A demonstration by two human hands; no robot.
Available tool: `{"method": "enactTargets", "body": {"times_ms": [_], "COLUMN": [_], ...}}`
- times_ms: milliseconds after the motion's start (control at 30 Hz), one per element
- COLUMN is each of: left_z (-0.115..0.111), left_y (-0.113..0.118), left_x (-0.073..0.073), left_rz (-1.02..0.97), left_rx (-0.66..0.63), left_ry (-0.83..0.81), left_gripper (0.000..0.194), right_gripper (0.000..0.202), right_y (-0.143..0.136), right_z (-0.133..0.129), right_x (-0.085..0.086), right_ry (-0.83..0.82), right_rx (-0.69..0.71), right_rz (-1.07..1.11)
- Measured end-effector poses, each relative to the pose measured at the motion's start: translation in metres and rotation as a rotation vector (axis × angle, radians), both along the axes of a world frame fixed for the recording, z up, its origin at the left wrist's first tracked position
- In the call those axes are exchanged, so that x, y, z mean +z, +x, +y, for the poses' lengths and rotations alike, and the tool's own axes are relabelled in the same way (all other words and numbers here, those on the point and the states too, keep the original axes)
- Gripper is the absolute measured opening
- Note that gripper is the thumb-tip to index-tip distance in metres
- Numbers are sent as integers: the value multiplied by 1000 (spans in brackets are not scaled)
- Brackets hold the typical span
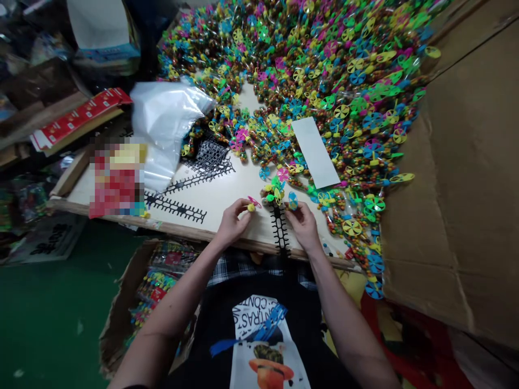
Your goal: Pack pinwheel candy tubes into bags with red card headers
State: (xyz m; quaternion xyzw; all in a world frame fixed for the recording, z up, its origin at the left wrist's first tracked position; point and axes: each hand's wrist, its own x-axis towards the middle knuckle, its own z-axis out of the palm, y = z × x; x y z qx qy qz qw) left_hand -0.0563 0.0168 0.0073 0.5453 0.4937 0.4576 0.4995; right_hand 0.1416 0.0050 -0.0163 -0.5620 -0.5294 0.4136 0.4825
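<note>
Pinched in my left hand [234,222] is a small fan toy with a pink spoked wheel and a yellow knob [251,207]; its lower part is hidden by my fingers. My right hand [303,224] closes on another fan toy with a blue wheel [292,200]. Between the hands a black plastic clip strip [279,229] runs down over the table's front edge. Several fan toys with yellow, green and pink wheels [275,189] are bunched at its far end, touching it. More black clip strips [178,208] lie to the left.
A huge heap of bead-filled fan toys [336,81] covers the back and right of the table [219,202]. A white card [316,153] rests on it. Clear plastic bags [162,124] lie at left. Cardboard [454,178] walls the right side; an open carton [117,302] stands below.
</note>
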Motion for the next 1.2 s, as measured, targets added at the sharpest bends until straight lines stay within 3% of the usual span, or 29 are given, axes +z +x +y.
{"method": "enactTargets", "body": {"times_ms": [100, 367, 667, 867, 1200], "left_z": [-1, -5, -5, -2, 5], "left_y": [9, 32, 35, 39, 31], "left_x": [-5, -24, -26, -29, -18], "left_rz": [53, -63, -76, -94, 113], "left_rx": [-31, 137, 92, 36, -16], "left_ry": [29, -20, -39, -30, 81], "left_gripper": [13, 15, 17, 25, 18], "right_gripper": [25, 26, 22, 24, 27], "right_y": [-3, -10, -12, -22, -30], "right_z": [0, 0, -5, 0, 6], "right_x": [3, 0, 5, -1, -12], "right_ry": [-9, -28, 59, 12, -25], "right_rx": [25, 69, -69, -57, -66], "right_rz": [-63, -43, -183, -24, 169]}}
